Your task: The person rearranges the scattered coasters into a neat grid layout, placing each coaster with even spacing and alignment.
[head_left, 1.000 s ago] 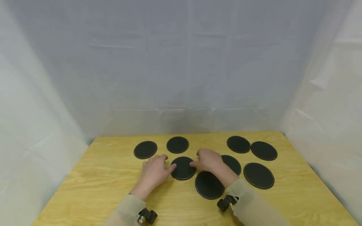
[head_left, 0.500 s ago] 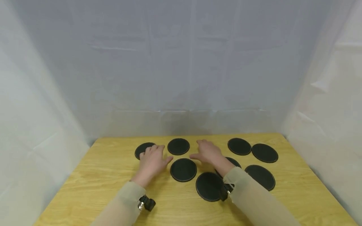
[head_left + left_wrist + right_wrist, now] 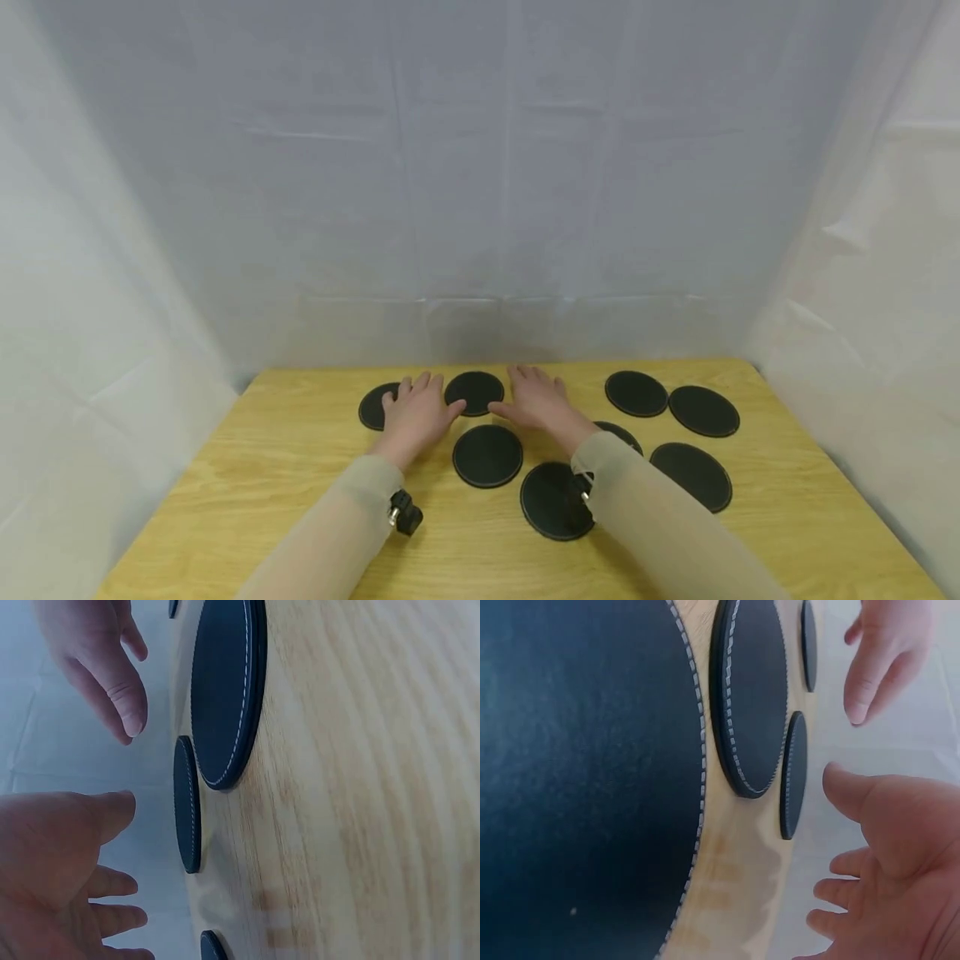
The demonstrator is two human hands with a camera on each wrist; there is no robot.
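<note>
Left hand (image 3: 415, 414) and right hand (image 3: 537, 402) flank far round black coaster (image 3: 474, 392) at worktop (image 3: 262, 467) back edge, fingers spread, grip apart on both, nothing held; left partly over neighbouring coaster (image 3: 372, 407)

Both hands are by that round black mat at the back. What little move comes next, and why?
Probably both hands close in on the back coaster: left hand and right hand hover open at either side of it, thumbs pointing toward it, neither yet holding it.
</note>
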